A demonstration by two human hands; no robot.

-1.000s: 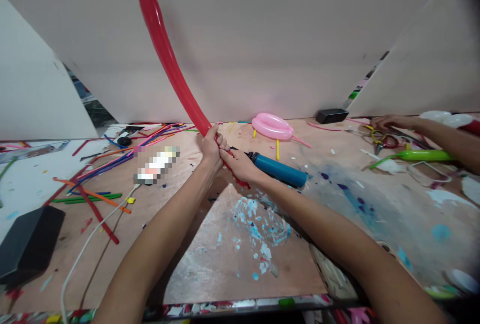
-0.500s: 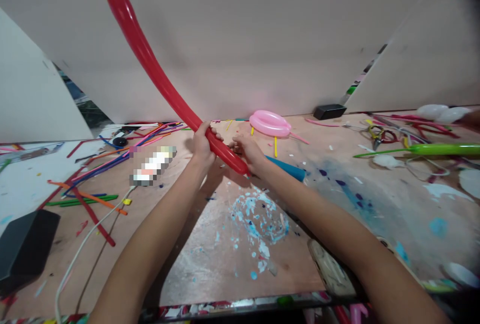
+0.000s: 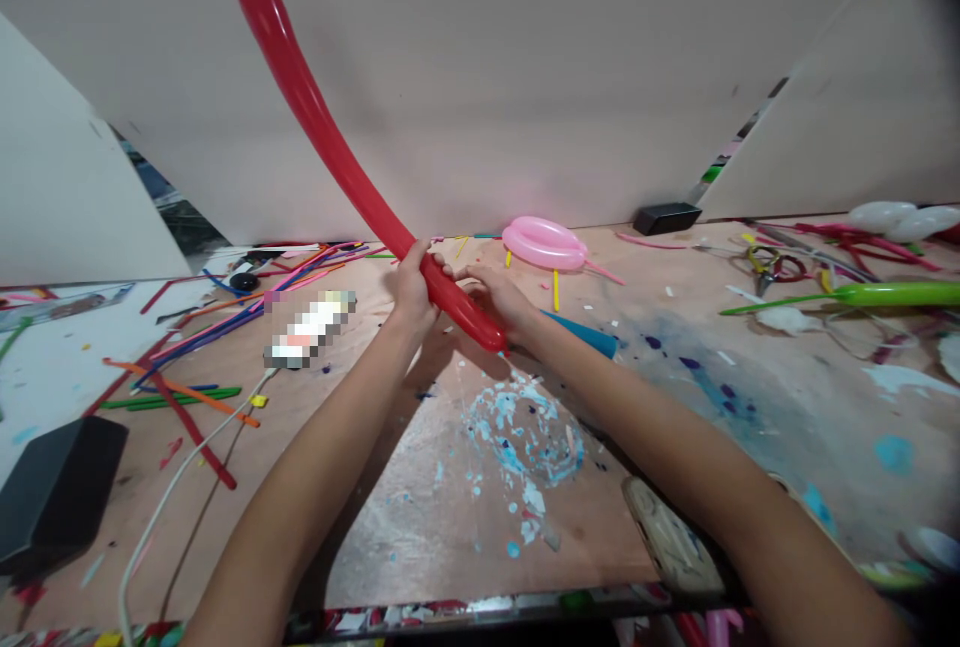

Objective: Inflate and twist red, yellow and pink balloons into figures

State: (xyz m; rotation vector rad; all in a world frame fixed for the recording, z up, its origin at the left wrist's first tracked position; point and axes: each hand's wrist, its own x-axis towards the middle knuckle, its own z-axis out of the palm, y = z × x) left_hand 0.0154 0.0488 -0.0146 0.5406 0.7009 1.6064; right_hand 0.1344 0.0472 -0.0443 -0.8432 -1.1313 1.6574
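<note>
A long, inflated red modelling balloon [image 3: 319, 132] slants from the upper left down to its knotted end just above the table. Wrapped around its lower part is my left hand [image 3: 414, 289], closed on it. My right hand [image 3: 501, 299] is beside the balloon's lower end, its fingers curled against the far side; the balloon partly hides them. Behind my hands, a pink balloon shape [image 3: 546, 242] with yellow uninflated pieces rests on the table. A blue tapered object [image 3: 581, 333] lies partly behind my right forearm.
Uninflated balloons [image 3: 187, 397] are scattered at the left beside a cable and a dark box [image 3: 64, 492]. Scissors [image 3: 769, 272], a green balloon [image 3: 900, 295] and white balloons [image 3: 900, 219] lie at the right. A phone-like object [image 3: 671, 537] is near the front edge. White panels stand behind.
The view has shifted slightly, so most things appear a little further right. My left hand stays on the red balloon, and my right fingers are nearer to my left hand.
</note>
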